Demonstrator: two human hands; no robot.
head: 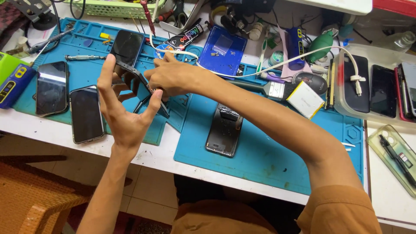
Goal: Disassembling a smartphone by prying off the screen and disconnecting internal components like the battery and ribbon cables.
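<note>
My left hand (123, 110) holds a thin dark phone frame (143, 86) by its edges, tilted on edge above the blue work mat (260, 151). My right hand (173, 78) reaches across and pinches the frame's upper right side. Black tweezers (139, 105) show just below the frame, between the two hands. An opened black phone (224, 130) lies face down on the mat below my right forearm.
Two dark phones (65, 104) lie on the left mat and a third (126, 47) behind my hands. A battery pack (305, 99), brush (271, 89), white cable (303, 58), blue tray (223, 50), and a clear tray of phones (381, 91) crowd the right.
</note>
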